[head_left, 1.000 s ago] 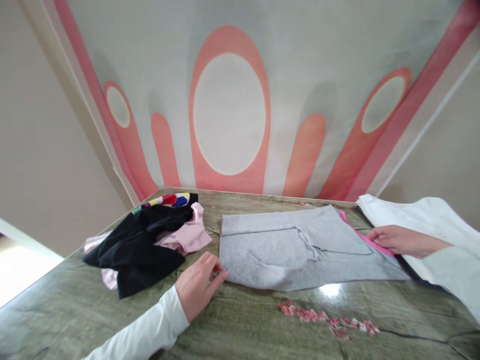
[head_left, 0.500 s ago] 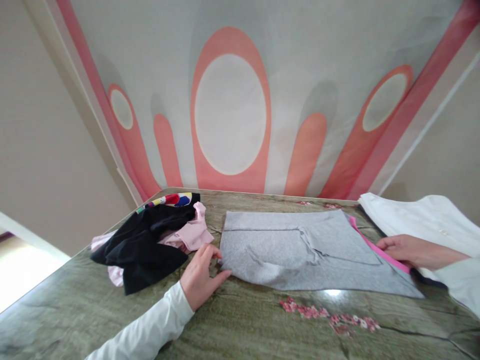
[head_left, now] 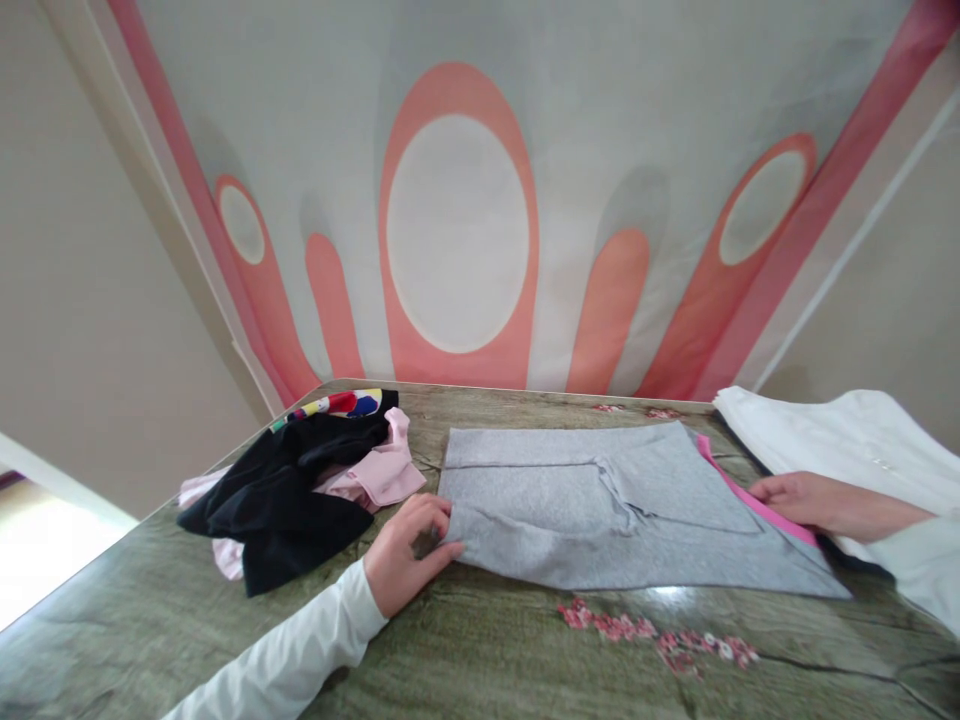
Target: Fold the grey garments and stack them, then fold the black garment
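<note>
A grey garment (head_left: 600, 515) with a pink band (head_left: 750, 498) along its right end lies flat on the green marbled table (head_left: 480, 650). My left hand (head_left: 409, 555) pinches its near left corner between thumb and fingers. At the other end, my right hand (head_left: 799, 498) rests with curled fingers on the pink band. Both arms wear white sleeves.
A heap of black and pale pink clothes (head_left: 300, 490) with a multicoloured piece on top lies at the left. White fabric (head_left: 840, 440) lies at the right edge. A backdrop with orange-pink shapes (head_left: 457, 230) rises behind the table.
My left hand has closed its fingers on the garment's left corner and lifted it slightly. My right hand has hardly moved. The garment has shifted a little to the right.
</note>
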A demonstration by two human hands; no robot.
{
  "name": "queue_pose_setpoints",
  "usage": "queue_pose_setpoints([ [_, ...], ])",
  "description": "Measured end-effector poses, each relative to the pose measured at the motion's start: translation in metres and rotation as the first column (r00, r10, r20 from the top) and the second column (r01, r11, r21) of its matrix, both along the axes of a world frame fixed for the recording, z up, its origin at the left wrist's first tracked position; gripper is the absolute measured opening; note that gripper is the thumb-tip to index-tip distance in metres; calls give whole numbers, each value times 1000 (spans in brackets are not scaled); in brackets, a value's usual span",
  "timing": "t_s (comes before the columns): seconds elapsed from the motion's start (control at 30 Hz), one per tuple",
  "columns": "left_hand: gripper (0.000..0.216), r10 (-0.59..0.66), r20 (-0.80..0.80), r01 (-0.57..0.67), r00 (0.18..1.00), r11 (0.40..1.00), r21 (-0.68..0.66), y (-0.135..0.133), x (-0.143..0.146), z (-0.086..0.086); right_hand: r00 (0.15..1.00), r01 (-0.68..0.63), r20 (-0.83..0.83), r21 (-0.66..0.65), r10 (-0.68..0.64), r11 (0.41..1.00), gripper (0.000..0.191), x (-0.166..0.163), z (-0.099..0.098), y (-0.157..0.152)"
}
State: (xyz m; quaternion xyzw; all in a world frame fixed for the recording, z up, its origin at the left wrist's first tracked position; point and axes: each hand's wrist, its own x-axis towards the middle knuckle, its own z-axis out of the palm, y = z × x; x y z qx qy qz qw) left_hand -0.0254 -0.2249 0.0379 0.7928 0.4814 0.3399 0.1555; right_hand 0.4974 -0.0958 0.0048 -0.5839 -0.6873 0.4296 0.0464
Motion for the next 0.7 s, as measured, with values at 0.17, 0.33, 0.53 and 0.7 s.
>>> queue_pose_setpoints([
  [0.17, 14, -132, -52, 133, 990, 991, 17, -33, -19, 6, 986, -67, -165, -173, 38, 983, 31, -4, 4, -2],
  [0.33, 8, -44, -76, 30, 996, 984, -175, -50, -20, -7, 992, -70, -117, -175, 50, 982, 30, -14, 12, -7],
  [0.53, 66, 81, 45, -66, 996, 959, -277, -50, -14, -17, 990, -144, -6, -126, 144, 981, 29, -24, 13, -9],
  [0.7, 57, 195, -98, -207, 976, 970, -132, -47, -12, -26, 988, -156, -34, -118, 153, 981, 28, -26, 14, -10],
])
